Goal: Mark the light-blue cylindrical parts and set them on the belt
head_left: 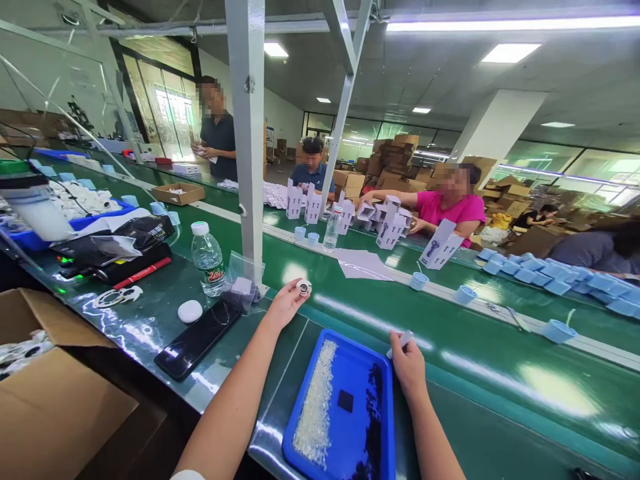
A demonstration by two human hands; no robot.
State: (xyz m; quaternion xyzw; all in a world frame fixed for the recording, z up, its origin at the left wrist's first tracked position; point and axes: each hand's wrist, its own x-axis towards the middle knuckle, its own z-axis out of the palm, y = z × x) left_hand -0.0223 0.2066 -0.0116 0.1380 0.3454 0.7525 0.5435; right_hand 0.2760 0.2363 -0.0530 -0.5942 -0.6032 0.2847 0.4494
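Observation:
Pinched in the fingers of my left hand [286,304] is a small round white part [303,287] with a dark ring at its centre, raised over the green belt. My right hand [409,365] is closed around a short pale grey-white piece [401,343], whose exact kind I cannot make out. Between my forearms lies a blue tray [356,417]. Along its left side runs a heap of small clear-white pieces [316,407], and along its right side a heap of small black pieces [373,420]. A dark square [345,401] rests in the tray's middle.
Left of my arm are a black phone [200,340], a white round case [190,311], a water bottle [207,257] and a metal post [249,133]. An open cardboard box [60,407] stands lower left. Across the green belt [500,353], several people handle white printed boxes [393,227].

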